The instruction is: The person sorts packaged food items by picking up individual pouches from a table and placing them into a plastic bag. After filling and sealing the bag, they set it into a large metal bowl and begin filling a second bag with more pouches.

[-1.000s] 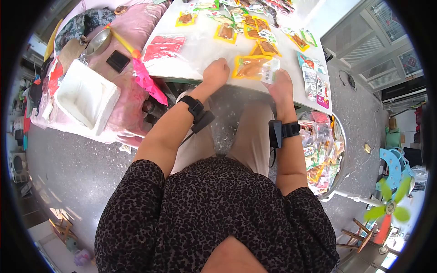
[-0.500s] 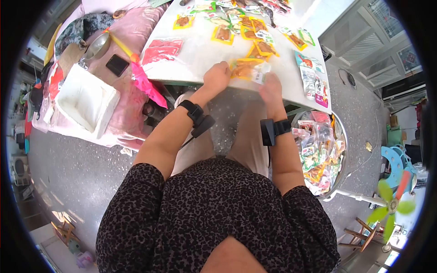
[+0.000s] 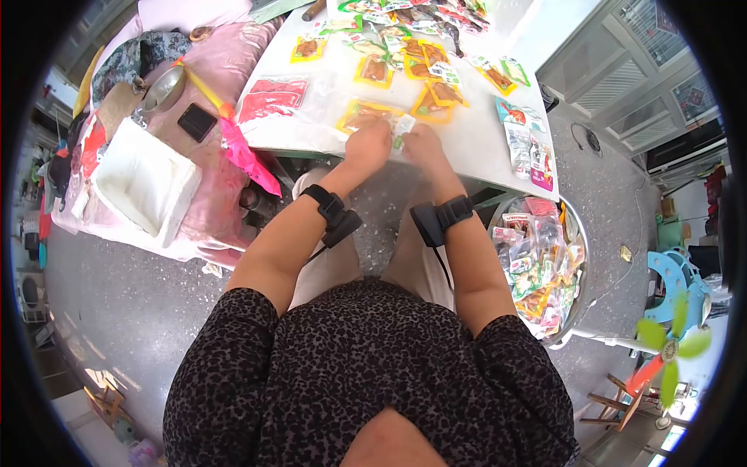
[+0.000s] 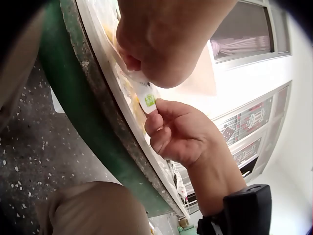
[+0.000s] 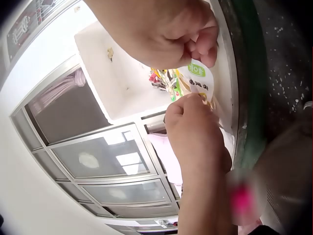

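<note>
A clear, yellow-edged food packet (image 3: 359, 114) with brownish contents lies over the table's near edge. Its white end, printed with a green logo (image 4: 149, 100), spans the gap between the two hands. My left hand (image 3: 369, 146) pinches that end from the left, fingers curled, partly covering the packet. On the other side my right hand (image 3: 424, 146) pinches the white end between thumb and finger, as the left wrist view shows. Dark lettering on the white end (image 5: 199, 78) shows in the right wrist view. Other yellow-edged packets (image 3: 432, 105) lie just beyond the hands.
More packets (image 3: 373, 71) spread over the white table (image 3: 475, 144), with red packs (image 3: 272, 97) at left and silvery pouches (image 3: 520, 148) at right. A round basin (image 3: 582, 288) full of packets stands below right. A white foam box (image 3: 144, 175) sits on the pink-covered bed at left.
The packet has shifted left along the table edge. My right hand has moved left with its white end, closer to my left hand, which now overlaps the packet.
</note>
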### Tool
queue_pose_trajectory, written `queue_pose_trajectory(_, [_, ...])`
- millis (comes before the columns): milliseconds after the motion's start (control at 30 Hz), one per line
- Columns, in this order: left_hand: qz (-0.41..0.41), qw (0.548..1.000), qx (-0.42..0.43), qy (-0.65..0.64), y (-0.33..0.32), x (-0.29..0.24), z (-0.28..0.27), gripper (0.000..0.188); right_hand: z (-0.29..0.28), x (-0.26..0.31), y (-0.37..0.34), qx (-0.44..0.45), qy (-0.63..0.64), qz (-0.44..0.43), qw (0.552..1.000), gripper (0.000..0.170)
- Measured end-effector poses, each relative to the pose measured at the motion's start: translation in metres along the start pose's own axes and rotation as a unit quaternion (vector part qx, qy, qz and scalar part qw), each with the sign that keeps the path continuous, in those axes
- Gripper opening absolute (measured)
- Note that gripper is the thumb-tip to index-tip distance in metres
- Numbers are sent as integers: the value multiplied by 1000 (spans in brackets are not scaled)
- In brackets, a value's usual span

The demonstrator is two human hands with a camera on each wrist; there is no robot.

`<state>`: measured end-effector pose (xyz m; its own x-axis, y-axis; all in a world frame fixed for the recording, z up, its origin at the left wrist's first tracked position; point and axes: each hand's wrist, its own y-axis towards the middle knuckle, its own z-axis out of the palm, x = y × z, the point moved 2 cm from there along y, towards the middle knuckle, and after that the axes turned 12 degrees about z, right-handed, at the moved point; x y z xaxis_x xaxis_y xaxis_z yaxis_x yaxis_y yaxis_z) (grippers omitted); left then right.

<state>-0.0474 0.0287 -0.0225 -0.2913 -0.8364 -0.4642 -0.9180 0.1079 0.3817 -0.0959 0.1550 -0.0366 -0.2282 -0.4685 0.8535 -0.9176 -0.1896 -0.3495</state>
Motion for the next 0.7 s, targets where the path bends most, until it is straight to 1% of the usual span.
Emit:
queue_pose_trajectory(33, [-1,1000,1,7,1,0,1,16,3,2,4,4,-36,-10,999,9])
queue_pose_trajectory(100, [1,1000,-13,5,1,0,1,16,12,2,14,67,112,25,991,10])
queue_pose_trajectory(167, [7,999,-41,-13,0,2,0,16,23,2,18,116,249,46,960,12])
queue_pose_trajectory(233, [-3,999,-47,-17,0,17,4,15,29,17,1,151,371,53,915,13])
queue_pose_trajectory(300, [-4,999,-51,-15,-3,24,5,14,19,18,0,90,279,51,955,9])
queue_pose_trajectory(333, [0,999,-53,-11,-5,23,3,14,11,16,0,59,231,50,970,11])
queue_pose_trajectory(367, [4,998,-54,-7,-7,23,2,13,-1,13,7,-11,151,8,988,12])
queue_pose_trajectory(400, [13,998,-60,-5,-7,23,3,13,-15,8,18,-81,70,-32,994,14])
queue_pose_trajectory(433, [21,998,-65,-3,-9,23,4,12,-31,-1,32,-167,-59,-87,980,16])
queue_pose_trajectory(467, [29,997,-72,-1,-9,23,5,12,-44,-7,42,-247,-186,-141,940,19])
queue_pose_trajectory(567, [33,997,-59,24,-9,26,10,11,-63,0,31,-300,-345,-101,884,21])
queue_pose_trajectory(600, [37,997,-65,24,-9,26,10,11,-65,-2,28,-311,-384,-131,860,22])
queue_pose_trajectory(700, [45,996,-75,25,-10,25,10,11,-67,-5,27,-332,-419,-137,834,21])
